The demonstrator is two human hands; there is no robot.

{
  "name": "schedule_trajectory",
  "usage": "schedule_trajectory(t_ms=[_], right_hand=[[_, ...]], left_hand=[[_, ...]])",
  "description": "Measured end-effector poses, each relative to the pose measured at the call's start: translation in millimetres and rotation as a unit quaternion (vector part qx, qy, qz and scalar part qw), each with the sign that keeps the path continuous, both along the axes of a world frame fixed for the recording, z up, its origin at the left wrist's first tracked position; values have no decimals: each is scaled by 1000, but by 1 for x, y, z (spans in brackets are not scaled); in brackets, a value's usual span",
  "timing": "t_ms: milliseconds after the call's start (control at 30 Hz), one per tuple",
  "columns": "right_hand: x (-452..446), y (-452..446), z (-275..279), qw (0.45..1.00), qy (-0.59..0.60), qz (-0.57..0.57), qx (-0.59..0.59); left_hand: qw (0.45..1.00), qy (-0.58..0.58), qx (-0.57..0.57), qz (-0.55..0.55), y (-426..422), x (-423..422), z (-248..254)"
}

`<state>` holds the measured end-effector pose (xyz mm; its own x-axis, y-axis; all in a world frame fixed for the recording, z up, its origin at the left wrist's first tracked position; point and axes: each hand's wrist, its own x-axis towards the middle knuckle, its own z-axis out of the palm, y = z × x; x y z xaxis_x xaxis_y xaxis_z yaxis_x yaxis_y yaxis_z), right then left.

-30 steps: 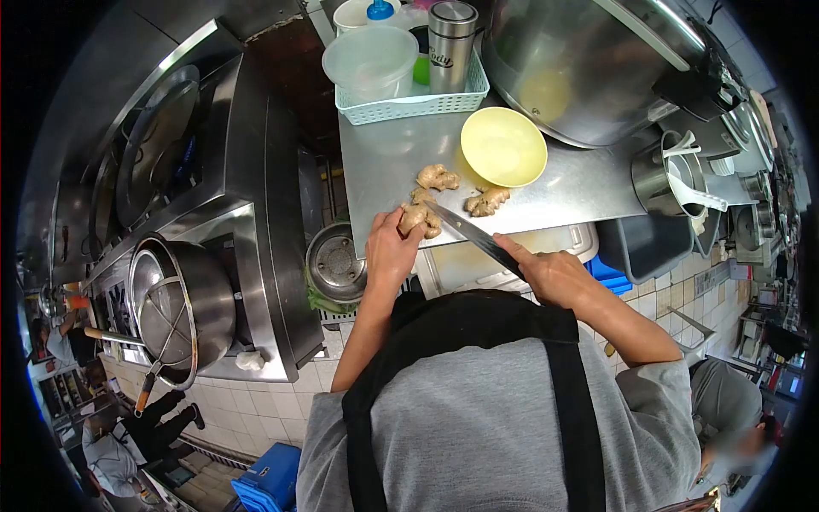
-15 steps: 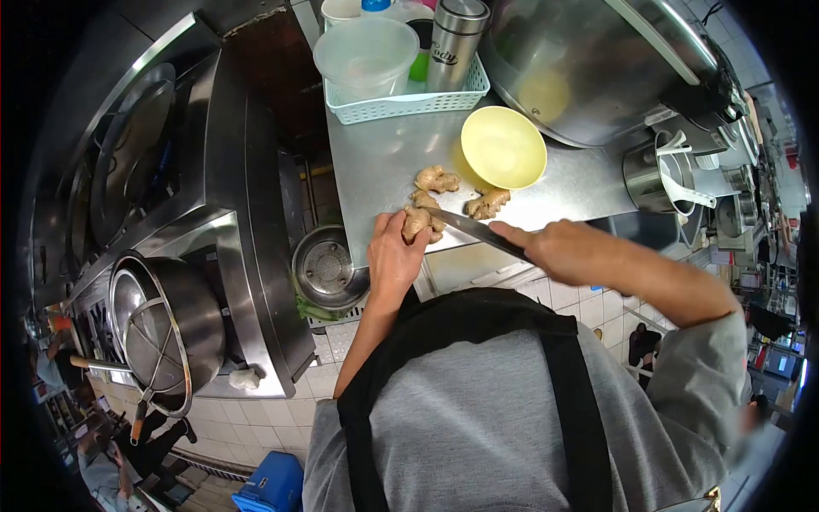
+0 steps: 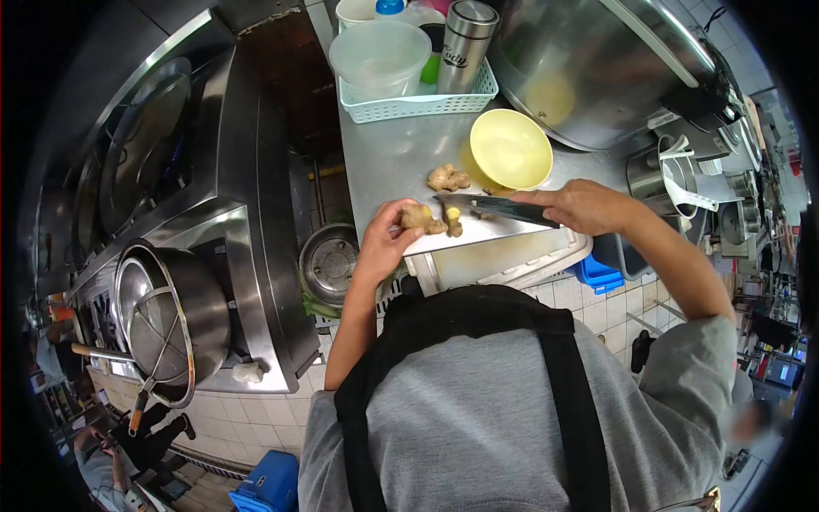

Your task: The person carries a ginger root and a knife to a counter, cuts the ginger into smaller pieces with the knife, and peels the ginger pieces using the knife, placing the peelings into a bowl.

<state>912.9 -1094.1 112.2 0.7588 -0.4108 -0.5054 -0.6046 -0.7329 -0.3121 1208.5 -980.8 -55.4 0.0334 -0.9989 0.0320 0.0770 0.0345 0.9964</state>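
Note:
In the head view my left hand point(image 3: 382, 243) is closed around a piece of ginger point(image 3: 418, 218) whose cut face shows pale yellow. My right hand point(image 3: 590, 207) grips a knife point(image 3: 503, 207); its blade points left, over the steel counter point(image 3: 388, 158). Between the blade and my left fingers lies a smaller cut ginger piece point(image 3: 454, 222), also with a yellow face. A whole ginger root point(image 3: 448, 177) rests just beyond the knife tip. Another root is mostly hidden behind the blade. Close behind stands a yellow bowl point(image 3: 512, 149).
A pale blue basket point(image 3: 418, 107) at the back holds a clear tub point(image 3: 380, 55) and a steel flask point(image 3: 467, 51). Back right stands a large steel pot point(image 3: 589, 77). A stove with a deep pot point(image 3: 200, 316) is on the left. A lidded white container point(image 3: 503, 260) sits below the counter edge.
The knife has come away from the ginger and moved right, its blade turned flatter. The ginger is now in two pieces, and my left hand holds one slightly apart from the other.

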Motion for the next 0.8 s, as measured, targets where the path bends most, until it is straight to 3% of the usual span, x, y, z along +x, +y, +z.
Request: schedule_trajectory(t_ms=[100,133,233,267,367,433,567,800], right_hand=[[-1,29,-9,995,24,-33,-96],[-1,41,-15,990,26,-48,-126],[2,82,-26,986,-65,-105,-111],[4,93,-23,988,-46,-118,-86],[1,119,-29,987,-36,-152,-46],[-1,129,-39,985,-6,-162,-54],[-4,138,-56,975,-97,-170,-102],[4,139,-63,973,-118,-171,-105]], left_hand=[[990,6,131,53,4,-1,5],[980,-97,151,86,5,-8,16],[937,-258,217,88,7,-24,49],[932,-271,232,68,8,-26,49],[901,-406,138,67,15,-26,43],[894,-431,83,94,21,-29,49],[911,-403,-13,86,20,-26,28],[918,-379,49,106,19,-38,33]])
